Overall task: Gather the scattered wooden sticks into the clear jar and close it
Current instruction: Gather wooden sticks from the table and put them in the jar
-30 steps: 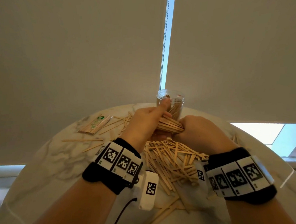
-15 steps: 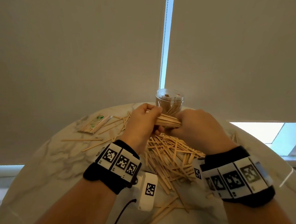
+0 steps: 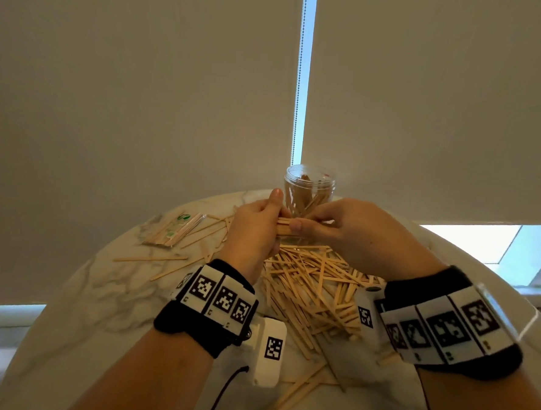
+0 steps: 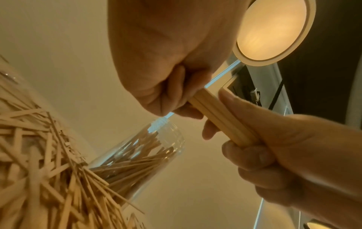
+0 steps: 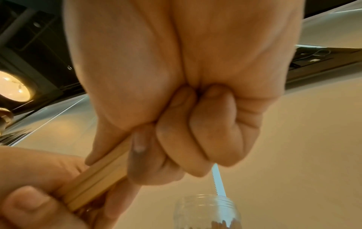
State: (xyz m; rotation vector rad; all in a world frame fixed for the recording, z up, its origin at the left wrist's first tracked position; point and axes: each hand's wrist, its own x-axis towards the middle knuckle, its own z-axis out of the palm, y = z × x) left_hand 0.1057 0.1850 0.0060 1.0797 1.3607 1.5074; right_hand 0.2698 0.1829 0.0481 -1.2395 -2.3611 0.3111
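Wooden sticks in a neat pale bundle lie level between both hands, left hand and right hand each curled around an end, just near of the clear plastic jar. Loose sticks litter the round marble table below beige roller blinds.

Pale matt wooden sticks, clear glossy jar

Pale tan wooden sticks are lying on white, grey-veined marble tabletop; black-and-white checkered wristbands are showing.
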